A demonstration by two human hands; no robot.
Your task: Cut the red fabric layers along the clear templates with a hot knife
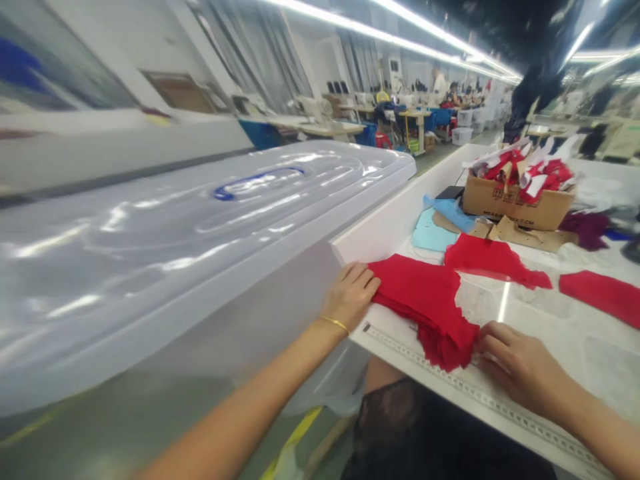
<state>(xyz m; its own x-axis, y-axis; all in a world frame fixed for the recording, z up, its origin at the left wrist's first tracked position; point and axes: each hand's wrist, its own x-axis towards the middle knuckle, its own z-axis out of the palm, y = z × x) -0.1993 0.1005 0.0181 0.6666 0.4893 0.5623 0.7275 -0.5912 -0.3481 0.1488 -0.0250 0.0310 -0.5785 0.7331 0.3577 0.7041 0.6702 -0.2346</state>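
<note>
A stack of red lace fabric pieces (425, 303) lies at the near edge of a white table (550, 333). My left hand (351, 293), with a thin gold bracelet on the wrist, grips the stack's left end, fingers curled over it. My right hand (515, 363) presses on the stack's lower right corner, fingers bent onto the cloth. A ruler strip (450, 377) runs along the table's front edge under both hands.
A large translucent plastic bin with a lid (190, 227) stands close on the left. More red pieces (493, 260) (600, 297), light blue pieces (435, 230) and a cardboard box of red and white scraps (520, 197) lie further back. Workstations and people fill the far hall.
</note>
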